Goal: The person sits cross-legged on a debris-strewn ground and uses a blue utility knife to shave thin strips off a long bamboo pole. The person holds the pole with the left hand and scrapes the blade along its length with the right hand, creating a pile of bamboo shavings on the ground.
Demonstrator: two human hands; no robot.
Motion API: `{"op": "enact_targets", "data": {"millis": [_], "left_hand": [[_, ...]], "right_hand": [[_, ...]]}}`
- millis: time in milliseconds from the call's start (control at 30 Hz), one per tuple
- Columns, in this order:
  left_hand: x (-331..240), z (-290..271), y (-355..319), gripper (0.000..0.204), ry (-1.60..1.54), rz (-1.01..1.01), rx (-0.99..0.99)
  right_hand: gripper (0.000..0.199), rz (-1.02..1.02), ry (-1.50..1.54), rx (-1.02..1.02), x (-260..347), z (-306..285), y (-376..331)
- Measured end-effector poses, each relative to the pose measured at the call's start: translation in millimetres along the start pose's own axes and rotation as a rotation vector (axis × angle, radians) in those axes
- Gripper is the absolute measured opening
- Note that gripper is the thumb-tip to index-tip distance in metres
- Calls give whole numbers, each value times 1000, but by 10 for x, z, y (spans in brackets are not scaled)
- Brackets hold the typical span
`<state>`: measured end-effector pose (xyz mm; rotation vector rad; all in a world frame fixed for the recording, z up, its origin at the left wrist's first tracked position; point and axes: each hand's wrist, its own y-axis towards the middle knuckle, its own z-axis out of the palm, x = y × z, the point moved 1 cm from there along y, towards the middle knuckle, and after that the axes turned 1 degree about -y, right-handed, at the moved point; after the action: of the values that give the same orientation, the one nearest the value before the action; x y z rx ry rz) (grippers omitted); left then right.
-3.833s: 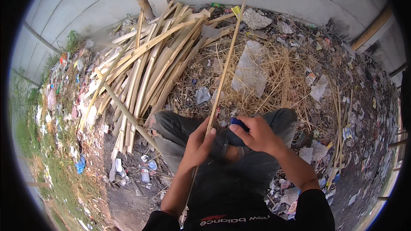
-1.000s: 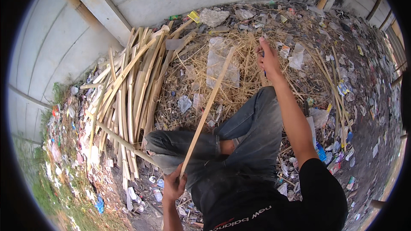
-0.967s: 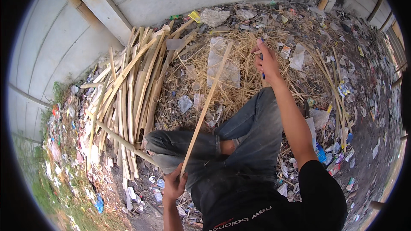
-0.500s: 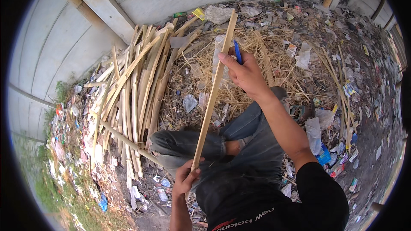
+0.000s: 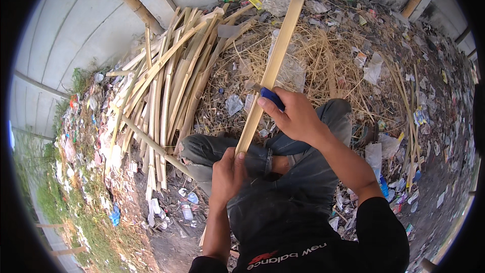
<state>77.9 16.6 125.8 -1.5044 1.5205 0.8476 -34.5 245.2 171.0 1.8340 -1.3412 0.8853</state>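
Note:
My left hand (image 5: 228, 174) grips the near end of a long pale bamboo strip (image 5: 274, 65) that rises away from me toward the wall. My right hand (image 5: 295, 116) is closed around a knife with a blue handle (image 5: 272, 97), and its blade rests against the strip about halfway up. I sit cross-legged in grey jeans, both hands over my knees (image 5: 204, 150).
A heap of split bamboo slats (image 5: 166, 86) lies to my left against a pale wall (image 5: 76, 25). Dry straw and shavings (image 5: 328, 55) cover the ground ahead. Plastic litter (image 5: 419, 116) is scattered to the right and along the weedy left edge.
My right hand came back from the straw far ahead with the blue-handled knife and set it against the strip. The left hand kept its grip at the near end.

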Motion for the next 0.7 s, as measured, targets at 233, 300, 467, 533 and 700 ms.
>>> {"op": "enact_targets", "data": {"millis": [233,300,467,533,700], "left_hand": [[-70,-74,18,21,124,-44,-5],[-42,-113,-28,21,131,-66,-1],[-74,-114,53,30,162,-43,5],[-45,-118,57,34,169,-29,7],[7,-144,72,31,228,26,-34]], "right_hand": [[59,-124,-425,120,-173,301,-188],[62,-121,-413,127,-183,239,-96],[63,-77,-414,215,-147,443,-261],[63,-100,-399,255,-132,471,-282],[62,-118,-406,244,-158,413,-140]]}}
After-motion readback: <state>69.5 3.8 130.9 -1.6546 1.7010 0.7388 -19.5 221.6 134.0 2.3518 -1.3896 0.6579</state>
